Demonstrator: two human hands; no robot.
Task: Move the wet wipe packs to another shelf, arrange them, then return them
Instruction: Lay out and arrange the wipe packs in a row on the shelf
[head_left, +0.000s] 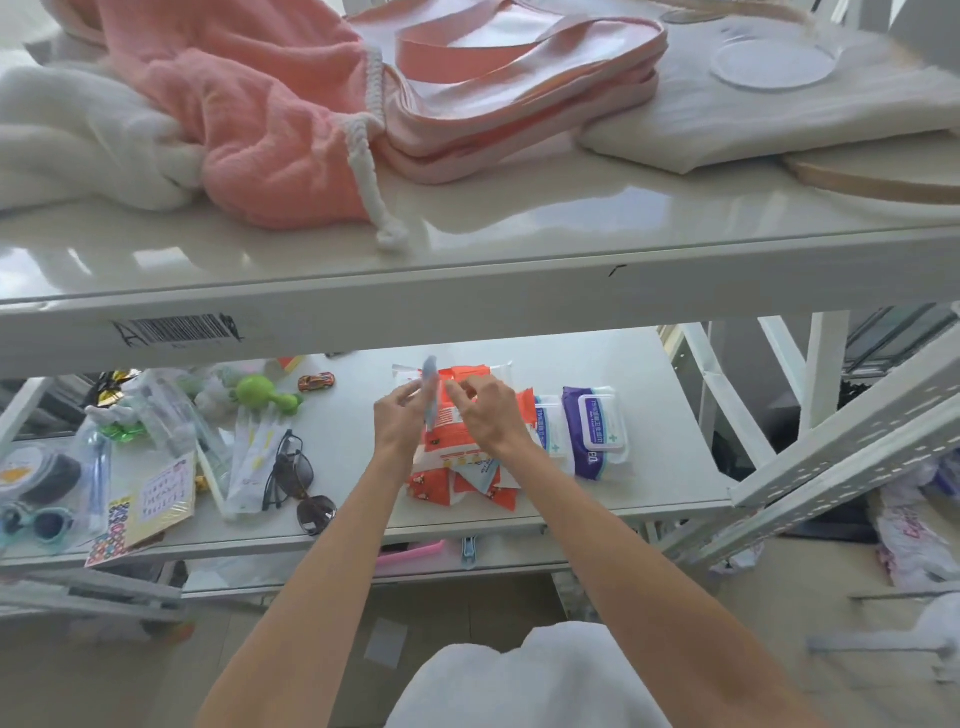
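Observation:
A heap of orange and white wet wipe packs (452, 483) lies on the lower shelf (649, 467), with a purple pack (597, 431) and a light blue pack (550, 428) beside it on the right. My left hand (400, 415) pinches a thin bluish pack (429, 384) upright above the heap. My right hand (488, 415) hovers over the orange packs, fingers curled at the top edge of one; whether it grips is unclear.
The lower shelf's left half carries sunglasses (296, 478), a green toy (265, 395), a toy car (316, 383), sticker sheets (150, 504) and bagged items. The upper shelf (467, 249) holds a pink towel (234, 114), a pink bag (519, 83) and white cloth (753, 109).

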